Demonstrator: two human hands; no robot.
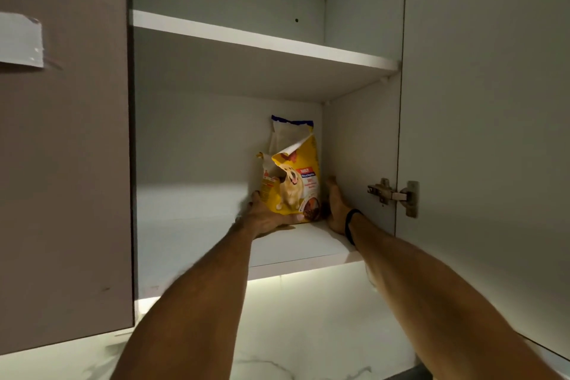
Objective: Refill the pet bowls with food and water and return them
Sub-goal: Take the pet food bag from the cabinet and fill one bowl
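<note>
A yellow dog food bag with a dog picture and a torn, folded top stands upright on the lower shelf of an open wall cupboard, near its right wall. My left hand grips the bag's bottom left corner, thumb across the front. My right hand, with a black band on the wrist, lies flat along the bag's right side with its fingers straight. No pet bowls are in view.
The upper shelf holds nothing visible. The cupboard door stands open at the right, with a metal hinge close to my right wrist. A shut brown door is at the left. Below runs a lit marble backsplash.
</note>
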